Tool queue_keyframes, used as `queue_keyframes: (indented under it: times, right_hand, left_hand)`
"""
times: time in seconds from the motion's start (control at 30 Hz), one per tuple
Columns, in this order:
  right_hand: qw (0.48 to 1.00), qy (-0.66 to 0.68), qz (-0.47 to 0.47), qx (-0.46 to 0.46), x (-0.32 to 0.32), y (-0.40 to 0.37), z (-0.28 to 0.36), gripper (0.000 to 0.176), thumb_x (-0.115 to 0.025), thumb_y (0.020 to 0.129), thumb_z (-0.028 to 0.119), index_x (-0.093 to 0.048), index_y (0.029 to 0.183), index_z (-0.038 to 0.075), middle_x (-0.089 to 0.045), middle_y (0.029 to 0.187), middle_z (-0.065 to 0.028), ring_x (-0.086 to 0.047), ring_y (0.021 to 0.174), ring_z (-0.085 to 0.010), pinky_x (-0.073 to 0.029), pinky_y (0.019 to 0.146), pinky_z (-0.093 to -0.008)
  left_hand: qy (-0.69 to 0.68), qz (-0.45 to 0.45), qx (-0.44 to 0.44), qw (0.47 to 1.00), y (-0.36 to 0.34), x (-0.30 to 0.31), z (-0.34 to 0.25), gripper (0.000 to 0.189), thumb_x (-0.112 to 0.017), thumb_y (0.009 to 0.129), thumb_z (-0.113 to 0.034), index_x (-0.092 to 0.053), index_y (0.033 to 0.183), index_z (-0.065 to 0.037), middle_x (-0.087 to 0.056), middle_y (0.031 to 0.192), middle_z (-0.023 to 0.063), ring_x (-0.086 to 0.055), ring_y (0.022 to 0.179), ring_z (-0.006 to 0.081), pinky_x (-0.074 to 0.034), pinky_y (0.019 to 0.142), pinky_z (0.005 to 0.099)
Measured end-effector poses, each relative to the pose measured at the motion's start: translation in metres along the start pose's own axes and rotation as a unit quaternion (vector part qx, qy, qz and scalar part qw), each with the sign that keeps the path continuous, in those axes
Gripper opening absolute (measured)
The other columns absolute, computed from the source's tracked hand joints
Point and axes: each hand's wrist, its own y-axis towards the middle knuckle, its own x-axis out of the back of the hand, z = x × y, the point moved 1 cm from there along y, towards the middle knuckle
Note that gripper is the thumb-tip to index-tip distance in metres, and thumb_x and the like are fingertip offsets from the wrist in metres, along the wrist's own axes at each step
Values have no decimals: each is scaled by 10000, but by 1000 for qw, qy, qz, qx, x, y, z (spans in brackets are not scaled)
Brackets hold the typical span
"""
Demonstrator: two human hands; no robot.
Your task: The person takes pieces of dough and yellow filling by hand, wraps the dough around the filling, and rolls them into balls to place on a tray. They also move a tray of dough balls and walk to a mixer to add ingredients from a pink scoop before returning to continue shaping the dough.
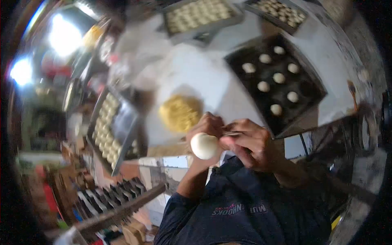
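A smooth white dough ball [204, 146] rests in my left hand [207, 123], whose fingers curl around it close to my chest. Beside it, my right hand [255, 145] is closed, its fingertips pinched together near the ball's right side. Something thin and dark shows between those fingers, too blurred to name. Just beyond my hands, a crumbly yellow mound [179, 113] lies on the white tabletop [196, 67]. To the right is a dark baking tray [300, 104] with several round white dough balls spaced apart on it.
At the back stand a tray of closely packed dough pieces [200, 16] and a smaller dark tray [281, 14] of pale pieces. Another filled tray [107, 130] sits tilted on the left. A brush-like tool [352, 94] lies at the right table edge. A slatted rack [110, 198] is lower left.
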Motion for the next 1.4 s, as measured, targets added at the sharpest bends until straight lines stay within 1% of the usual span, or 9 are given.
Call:
queue_keyframes:
  times: [0.1,0.13,0.2,0.27,0.33,0.57,0.77,1.13,1.4]
  right_hand:
    - [990,-114,-79,-27,50,-23,-36,270,-533,926,172,-626,1088,-22,-582,1165,-199,-569,1101,-342,-465,949,-430]
    - [984,-128,-122,-23,62,-28,-43,304,-536,929,171,-598,1147,-32,-564,1207,-195,-563,1110,-344,-450,963,-434]
    - [986,-150,-75,-1,72,-31,-57,327,-561,917,124,-554,1206,-29,-508,1272,-199,-526,1156,-362,-432,986,-442]
    - [983,-161,-81,-21,79,-54,-92,288,-581,905,103,-567,1164,-21,-536,1219,-198,-542,1135,-356,-444,963,-430]
    - [985,-119,-87,-85,103,-75,-122,256,-571,914,116,-574,1134,-15,-551,1187,-197,-558,1111,-347,-455,941,-423]
    - [898,-234,-258,-268,203,-111,-252,241,-545,966,175,-565,1128,-2,-628,1091,-155,-631,967,-299,-493,839,-367]
    - [865,-287,60,-406,207,-138,-299,700,-611,912,202,-223,1474,48,-234,1501,-246,-217,1403,-405,-254,1130,-448]
    - [932,-328,-152,-33,70,-25,-208,429,-508,969,263,-505,1331,33,-455,1396,-162,-412,1305,-330,-357,1045,-453]
    - [922,9,279,266,-254,-47,58,232,-650,801,97,-639,1012,1,-642,994,-191,-611,951,-360,-491,859,-404]
  left_hand:
    - [188,67,253,947,7,-52,53,293,-737,805,-133,-499,666,-35,-494,566,58,-445,488,147,-387,481,297]
    - [281,173,136,934,-13,-57,81,200,-556,951,-243,-636,1040,-83,-665,979,76,-631,907,201,-469,835,284]
    - [-169,165,419,877,-53,-84,136,312,-509,971,-271,-567,1218,-92,-636,1171,126,-635,1018,223,-478,897,315]
    - [-29,155,438,885,-17,-145,122,179,-758,723,-122,-649,801,-2,-661,706,49,-605,651,111,-482,549,292]
    - [-193,254,529,787,-76,-152,195,464,-611,917,-303,-448,1285,-71,-604,1128,159,-629,915,216,-518,781,310]
    - [-58,332,428,839,21,-163,149,556,-738,821,-69,-490,1318,-45,-491,851,-32,-498,775,49,-430,672,207]
    - [-3,168,454,875,9,-89,135,249,-688,860,-39,-541,1061,-37,-435,776,-58,-428,708,30,-380,627,181]
    - [32,-121,286,950,-130,42,3,176,-663,881,-69,-564,1026,-66,-515,746,-35,-448,666,39,-385,598,196]
    - [291,-243,202,903,-325,146,-216,242,-704,856,-191,-584,1017,-56,-518,762,20,-483,657,97,-400,577,248]
